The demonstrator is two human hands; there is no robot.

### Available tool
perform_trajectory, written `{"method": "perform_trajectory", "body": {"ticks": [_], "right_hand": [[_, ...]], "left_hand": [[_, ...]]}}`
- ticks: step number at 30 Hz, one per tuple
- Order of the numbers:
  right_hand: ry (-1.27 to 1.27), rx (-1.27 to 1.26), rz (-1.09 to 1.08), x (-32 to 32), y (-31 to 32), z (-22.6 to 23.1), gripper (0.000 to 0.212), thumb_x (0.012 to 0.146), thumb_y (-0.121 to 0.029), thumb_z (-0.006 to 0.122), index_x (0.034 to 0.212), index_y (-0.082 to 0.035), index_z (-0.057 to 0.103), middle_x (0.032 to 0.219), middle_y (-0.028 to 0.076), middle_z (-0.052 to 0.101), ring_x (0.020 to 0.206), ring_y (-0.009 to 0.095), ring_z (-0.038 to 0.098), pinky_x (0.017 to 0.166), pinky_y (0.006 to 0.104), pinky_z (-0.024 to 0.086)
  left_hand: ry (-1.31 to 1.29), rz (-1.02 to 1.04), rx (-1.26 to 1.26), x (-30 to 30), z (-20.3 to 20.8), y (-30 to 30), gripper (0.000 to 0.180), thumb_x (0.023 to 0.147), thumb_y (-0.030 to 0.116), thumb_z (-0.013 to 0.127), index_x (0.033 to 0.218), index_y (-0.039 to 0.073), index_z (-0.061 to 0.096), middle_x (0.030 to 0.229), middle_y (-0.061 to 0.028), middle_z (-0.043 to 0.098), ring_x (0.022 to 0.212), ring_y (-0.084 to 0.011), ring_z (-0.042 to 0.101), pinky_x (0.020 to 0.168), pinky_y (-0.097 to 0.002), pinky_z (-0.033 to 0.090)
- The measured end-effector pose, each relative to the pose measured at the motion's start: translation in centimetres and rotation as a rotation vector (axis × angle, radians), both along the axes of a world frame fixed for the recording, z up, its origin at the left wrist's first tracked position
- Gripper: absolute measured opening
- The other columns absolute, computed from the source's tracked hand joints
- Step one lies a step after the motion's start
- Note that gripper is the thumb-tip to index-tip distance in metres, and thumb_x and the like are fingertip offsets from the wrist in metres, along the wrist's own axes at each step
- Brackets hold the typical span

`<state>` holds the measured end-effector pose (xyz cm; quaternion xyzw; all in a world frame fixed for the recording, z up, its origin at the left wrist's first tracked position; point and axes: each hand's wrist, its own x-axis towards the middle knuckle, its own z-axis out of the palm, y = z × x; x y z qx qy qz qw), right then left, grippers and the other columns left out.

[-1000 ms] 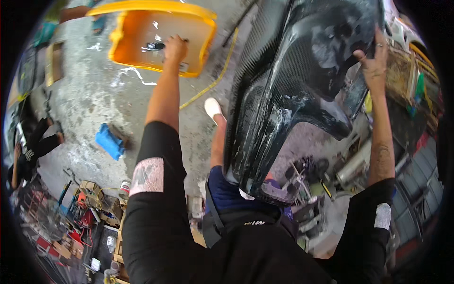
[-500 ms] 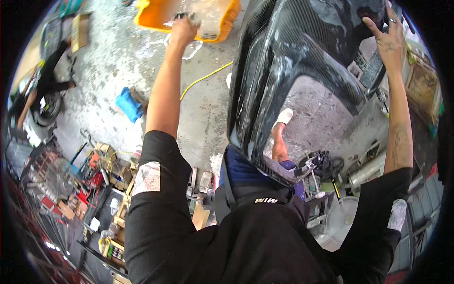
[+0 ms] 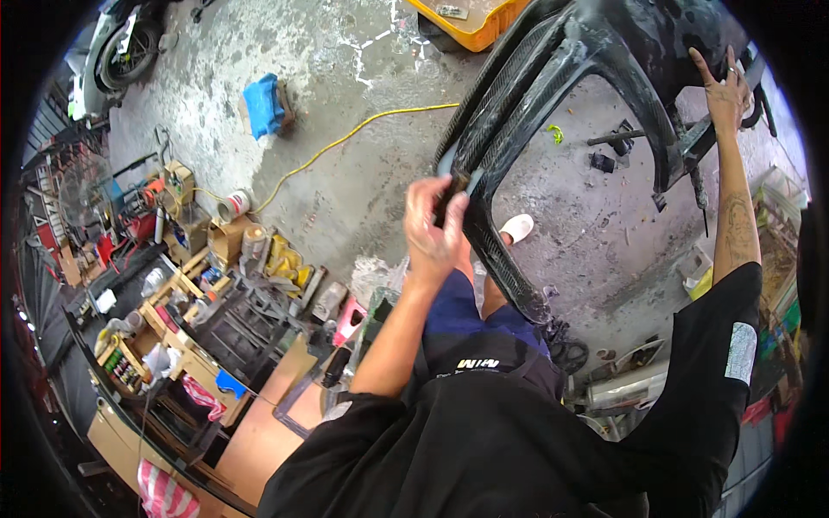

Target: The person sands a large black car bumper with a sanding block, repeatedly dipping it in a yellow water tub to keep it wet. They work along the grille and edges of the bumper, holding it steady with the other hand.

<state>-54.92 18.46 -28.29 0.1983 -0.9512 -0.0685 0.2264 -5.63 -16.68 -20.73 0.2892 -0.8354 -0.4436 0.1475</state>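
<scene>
A large glossy black carbon-fibre bodywork panel (image 3: 518,82), wet and streaked with whitish film, fills the upper right, its open frame reaching down toward my legs. My left hand (image 3: 430,229) is closed round a small dark block (image 3: 456,188) and presses it to the panel's left ribbed edge. The block's exact kind is hard to tell because my fingers cover most of it. On the panel's right side lies my right hand (image 3: 727,97), thumb and fingers spread against the surface.
An orange basin (image 3: 484,34) stands beyond the panel. A yellow hose or cable (image 3: 345,141) crosses the concrete floor near a blue cloth (image 3: 263,105). Tools and boxes crowd the left around a bucket (image 3: 233,205). A parked motorcycle (image 3: 125,56) is at the far left.
My left hand has come back from over the orange basin to the panel's left edge, carrying the dark block. My view has shifted; my right hand stays on the panel.
</scene>
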Motion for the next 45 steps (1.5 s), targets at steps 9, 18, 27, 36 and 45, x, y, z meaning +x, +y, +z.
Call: {"method": "perform_trajectory", "body": {"ticks": [9,18,27,36,45], "right_hand": [[0.015,-0.123,0.141,-1.3,0.8,-1.9,0.093,0.095,-0.084,0.042,0.169,-0.027,0.032,0.162,0.017,0.048,0.147,0.041,0.043,0.123,0.0578,0.026],[0.185,0.460,0.138,-4.6,4.1,-2.9,0.080,0.105,-0.018,0.052,0.154,-0.073,0.022,0.167,0.016,0.041,0.136,0.043,0.053,0.110,0.0504,0.048],[0.131,0.170,0.360,-3.5,4.3,-2.7,0.100,0.094,0.008,0.053,0.156,-0.067,0.031,0.168,0.019,0.039,0.130,0.044,0.057,0.107,0.0496,0.052],[0.114,0.110,0.402,-3.1,4.3,-2.2,0.102,0.091,0.013,0.048,0.157,-0.064,0.035,0.167,0.019,0.042,0.131,0.045,0.055,0.110,0.0508,0.049],[0.166,0.103,0.470,-4.1,4.9,-2.5,0.105,0.087,0.015,0.048,0.159,-0.060,0.036,0.164,0.020,0.045,0.128,0.042,0.059,0.111,0.0487,0.048]], "left_hand": [[0.153,-0.024,-0.093,-0.2,-4.1,3.0,0.028,0.086,-0.002,0.079,0.112,-0.002,0.067,0.102,-0.0171,0.062,0.094,-0.0357,0.061,0.083,-0.0429,0.051],[0.225,-0.096,-0.080,-1.6,-4.4,2.3,0.031,0.085,-0.001,0.080,0.114,-0.001,0.069,0.103,-0.0163,0.065,0.097,-0.0363,0.061,0.085,-0.0436,0.051],[0.248,-0.134,-0.137,-3.1,-4.8,1.9,0.031,0.085,-0.002,0.079,0.114,-0.002,0.067,0.100,-0.0161,0.062,0.092,-0.0356,0.059,0.081,-0.0434,0.049],[0.281,-0.172,-0.123,-3.9,-4.7,1.5,0.031,0.085,-0.002,0.078,0.115,-0.001,0.067,0.100,-0.0157,0.062,0.090,-0.0354,0.058,0.079,-0.0429,0.046],[0.297,-0.195,-0.155,-4.3,-5.0,1.4,0.033,0.083,-0.004,0.080,0.114,-0.001,0.068,0.100,-0.0150,0.064,0.089,-0.0340,0.059,0.079,-0.0414,0.047]]}}
